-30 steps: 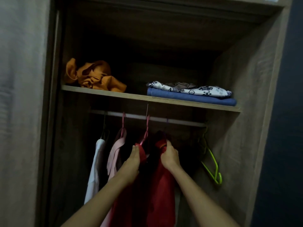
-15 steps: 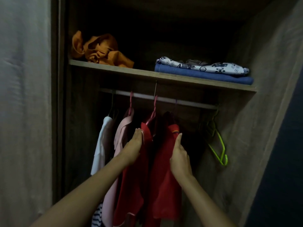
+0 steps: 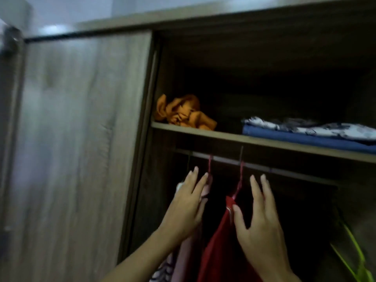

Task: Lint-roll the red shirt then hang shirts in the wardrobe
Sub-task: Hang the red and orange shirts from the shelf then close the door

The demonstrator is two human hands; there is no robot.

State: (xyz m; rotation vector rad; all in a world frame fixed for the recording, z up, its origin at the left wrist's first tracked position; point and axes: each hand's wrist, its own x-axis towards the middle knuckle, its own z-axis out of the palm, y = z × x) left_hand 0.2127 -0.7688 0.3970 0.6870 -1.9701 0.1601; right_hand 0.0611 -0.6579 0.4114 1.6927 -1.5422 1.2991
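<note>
Two bare forearms, no sleeves
I see left hand (image 3: 188, 206) and right hand (image 3: 259, 226) below the wardrobe rail (image 3: 262, 166): no rings, no watch, nails short and plain.

the frame is blurred. inside the open wardrobe (image 3: 264, 21), both hands are raised with straight, spread fingers just under the rail (image 3: 264, 168). the left hand (image 3: 186, 208) lies over a pale pink garment (image 3: 188, 253), its fingertips near a pink hanger hook (image 3: 209, 163) on the rail. the right hand (image 3: 260, 231) is beside the red shirt (image 3: 218, 247), thumb touching its shoulder edge; the shirt hangs from a red hanger (image 3: 240, 178). on the shelf (image 3: 223, 137) above lie a crumpled orange cloth (image 3: 183, 112) at left and a folded blue cloth (image 3: 305, 139) with a patterned white one (image 3: 317, 128) on top. a green hanger (image 3: 354, 257) shows at lower right. the closed door panel (image 3: 81, 139) fills the left.
</note>
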